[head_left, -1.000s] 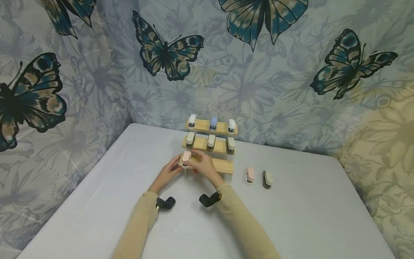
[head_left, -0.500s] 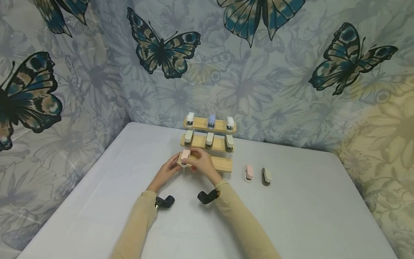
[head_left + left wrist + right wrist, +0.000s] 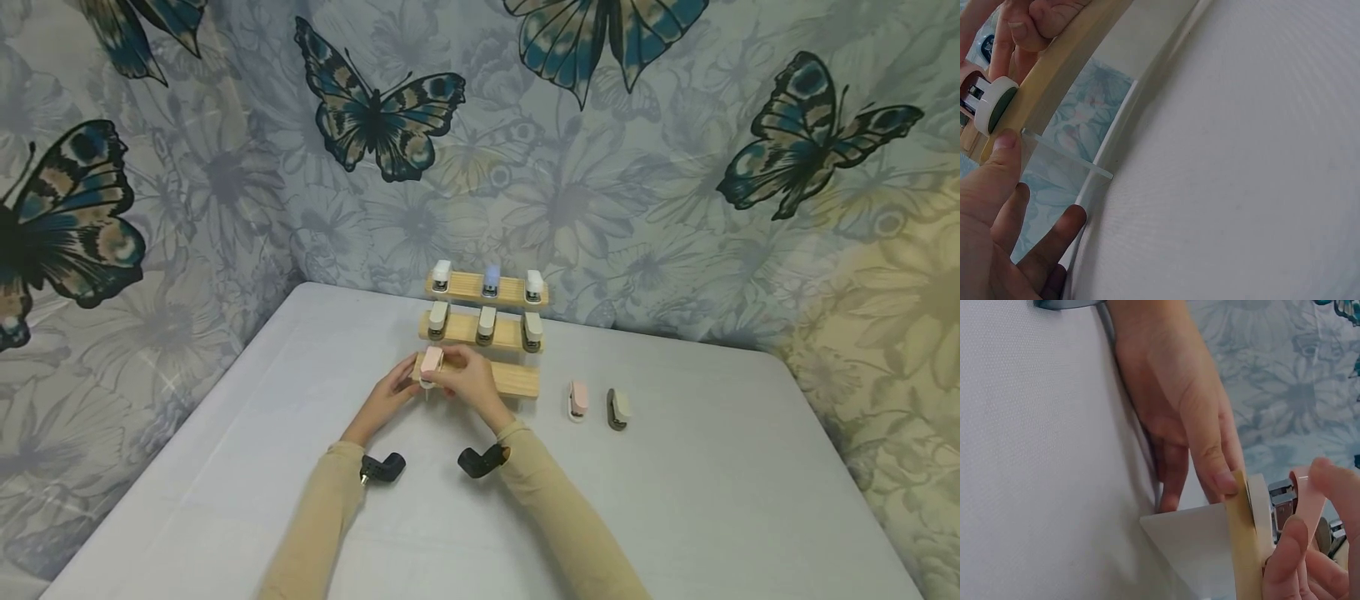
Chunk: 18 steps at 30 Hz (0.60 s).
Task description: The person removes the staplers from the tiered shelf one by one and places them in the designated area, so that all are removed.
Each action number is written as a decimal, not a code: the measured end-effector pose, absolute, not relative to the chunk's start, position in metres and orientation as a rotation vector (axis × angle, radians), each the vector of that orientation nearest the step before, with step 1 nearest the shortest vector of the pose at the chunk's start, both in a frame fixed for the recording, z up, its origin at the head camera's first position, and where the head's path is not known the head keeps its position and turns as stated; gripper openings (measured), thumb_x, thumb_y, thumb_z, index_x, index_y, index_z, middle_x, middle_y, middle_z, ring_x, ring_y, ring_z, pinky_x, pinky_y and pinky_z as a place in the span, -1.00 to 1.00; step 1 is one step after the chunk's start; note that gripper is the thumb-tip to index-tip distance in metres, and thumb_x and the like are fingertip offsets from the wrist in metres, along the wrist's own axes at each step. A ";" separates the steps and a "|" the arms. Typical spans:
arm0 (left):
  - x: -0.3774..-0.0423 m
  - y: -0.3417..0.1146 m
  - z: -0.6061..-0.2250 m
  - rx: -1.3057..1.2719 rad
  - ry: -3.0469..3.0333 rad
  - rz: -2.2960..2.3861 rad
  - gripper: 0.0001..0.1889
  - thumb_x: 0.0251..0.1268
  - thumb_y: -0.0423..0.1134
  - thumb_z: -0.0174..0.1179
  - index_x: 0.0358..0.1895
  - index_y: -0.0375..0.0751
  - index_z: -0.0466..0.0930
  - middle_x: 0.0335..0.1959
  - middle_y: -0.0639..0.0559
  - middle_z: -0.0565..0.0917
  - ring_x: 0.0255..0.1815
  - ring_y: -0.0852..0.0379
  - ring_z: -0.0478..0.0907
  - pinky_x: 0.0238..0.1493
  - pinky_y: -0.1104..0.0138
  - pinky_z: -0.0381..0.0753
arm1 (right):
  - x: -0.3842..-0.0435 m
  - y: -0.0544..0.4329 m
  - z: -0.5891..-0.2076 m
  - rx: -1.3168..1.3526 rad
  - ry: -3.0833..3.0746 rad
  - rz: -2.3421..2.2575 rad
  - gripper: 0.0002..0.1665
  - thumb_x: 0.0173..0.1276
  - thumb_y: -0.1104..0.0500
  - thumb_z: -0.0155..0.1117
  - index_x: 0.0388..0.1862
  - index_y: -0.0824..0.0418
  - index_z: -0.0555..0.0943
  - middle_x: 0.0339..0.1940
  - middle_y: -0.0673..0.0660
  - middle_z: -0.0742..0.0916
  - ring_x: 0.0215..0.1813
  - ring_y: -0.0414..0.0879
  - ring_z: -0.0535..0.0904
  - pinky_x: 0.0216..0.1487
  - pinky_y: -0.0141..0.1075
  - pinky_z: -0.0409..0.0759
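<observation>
A three-step wooden display rack (image 3: 517, 381) on clear supports stands on the white table. On the left end of its lowest step sits a small pink stapler (image 3: 432, 359) with a white base. My right hand (image 3: 471, 381) pinches this stapler between thumb and fingers; the right wrist view shows fingertips on the pink top (image 3: 1311, 503). At the step's left end is my left hand (image 3: 385, 406). Its thumb (image 3: 1005, 147) lies against the wooden edge, and its other fingers extend loosely beside the clear support (image 3: 1063, 156).
Three staplers, white, blue (image 3: 491, 281) and white, stand on the top step. The middle step bears three cream staplers (image 3: 486, 325) with dark bases. Right of the rack, another pink stapler (image 3: 577, 400) and a cream one (image 3: 618, 409) lie on the table. A butterfly-patterned cloth (image 3: 600, 225) hangs behind.
The head view has shifted slightly. Both hands stay at the lowest step's left end; the pink stapler's top is tipped up very slightly under my right fingers.
</observation>
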State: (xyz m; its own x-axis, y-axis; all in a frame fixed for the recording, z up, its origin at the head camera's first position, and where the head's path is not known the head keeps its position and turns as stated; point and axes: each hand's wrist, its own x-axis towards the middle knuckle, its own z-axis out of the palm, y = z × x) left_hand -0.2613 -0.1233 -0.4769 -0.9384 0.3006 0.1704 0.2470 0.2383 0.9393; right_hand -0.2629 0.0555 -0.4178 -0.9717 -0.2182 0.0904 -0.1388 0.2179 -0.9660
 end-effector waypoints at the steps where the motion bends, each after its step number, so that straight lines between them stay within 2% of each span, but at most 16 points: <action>1: -0.261 -0.123 -0.477 0.541 2.429 1.839 -0.38 0.26 -0.33 0.08 0.33 -0.38 0.05 0.28 -0.23 0.17 0.24 -0.18 0.18 0.22 0.12 0.19 | -0.265 0.056 -0.422 -0.359 2.412 -1.901 -0.39 -0.03 0.18 0.46 0.01 0.38 0.48 -0.12 0.25 0.62 -0.56 -0.11 0.52 -0.55 -0.21 0.57; 3: -0.262 -0.123 -0.479 0.546 2.426 1.847 -0.37 0.25 -0.32 0.09 0.33 -0.39 0.05 0.28 -0.24 0.17 0.25 -0.19 0.16 0.22 0.10 0.19 | -0.268 0.057 -0.433 -0.358 2.462 -1.898 -0.40 -0.06 0.15 0.49 -0.03 0.33 0.51 -0.11 0.18 0.63 -0.50 -0.10 0.54 -0.55 -0.27 0.57; 6: -0.265 -0.125 -0.484 0.559 2.461 1.841 -0.36 0.25 -0.26 0.11 0.33 -0.37 0.05 0.28 -0.25 0.17 0.26 -0.21 0.13 0.21 0.05 0.19 | -0.273 0.058 -0.448 -0.367 2.573 -1.865 -0.40 -0.13 0.08 0.52 -0.08 0.27 0.56 -0.12 0.09 0.64 -0.28 -0.13 0.55 -0.40 -0.37 0.55; 9: -0.271 -0.128 -0.496 0.536 2.487 1.833 -0.34 0.23 -0.18 0.12 0.34 -0.29 0.07 0.29 -0.19 0.19 0.27 -0.17 0.11 0.22 0.04 0.16 | -0.271 0.060 -0.454 -0.402 2.623 -1.858 -0.39 -0.15 0.07 0.53 -0.09 0.27 0.57 -0.11 0.10 0.65 -0.18 -0.14 0.55 -0.30 -0.39 0.54; 10: -0.273 -0.129 -0.500 0.529 2.498 1.830 -0.33 0.23 -0.15 0.13 0.35 -0.26 0.08 0.29 -0.17 0.20 0.28 -0.15 0.12 0.22 0.04 0.15 | -0.269 0.061 -0.454 -0.410 2.619 -1.862 -0.39 -0.15 0.06 0.53 -0.09 0.27 0.58 -0.11 0.10 0.65 -0.20 -0.17 0.55 -0.31 -0.40 0.53; 13: -0.278 -0.131 -0.509 0.506 2.483 1.834 -0.32 0.22 -0.10 0.14 0.36 -0.19 0.09 0.30 -0.09 0.21 0.29 -0.08 0.12 0.25 0.08 0.12 | -0.263 0.066 -0.452 -0.432 2.551 -1.901 -0.39 -0.12 0.12 0.52 -0.06 0.33 0.56 -0.10 0.17 0.64 -0.48 -0.17 0.56 -0.56 -0.37 0.54; 16: -0.278 -0.129 -0.510 0.505 2.484 1.814 -0.31 0.22 -0.07 0.13 0.36 -0.17 0.08 0.31 -0.07 0.19 0.29 -0.05 0.12 0.24 0.12 0.15 | -0.252 0.074 -0.440 -0.427 2.488 -1.941 -0.40 -0.11 0.21 0.51 -0.05 0.40 0.54 -0.13 0.25 0.64 -0.72 -0.17 0.45 -0.74 -0.37 0.46; 18: -0.276 -0.128 -0.505 0.524 2.487 1.807 -0.33 0.24 -0.12 0.12 0.36 -0.21 0.07 0.32 -0.10 0.16 0.28 -0.08 0.13 0.23 0.11 0.16 | -0.245 0.078 -0.431 -0.431 2.472 -1.960 -0.40 -0.10 0.27 0.49 -0.05 0.46 0.52 -0.14 0.32 0.63 -0.74 -0.17 0.44 -0.76 -0.38 0.45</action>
State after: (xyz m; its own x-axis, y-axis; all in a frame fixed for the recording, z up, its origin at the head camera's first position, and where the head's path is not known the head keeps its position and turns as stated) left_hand -0.2757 -0.1276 -0.5050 -0.9434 0.2814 0.1758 0.2541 0.2723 0.9280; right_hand -0.2449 0.0782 -0.4306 -0.9625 -0.1843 0.1992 -0.2359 0.2059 -0.9497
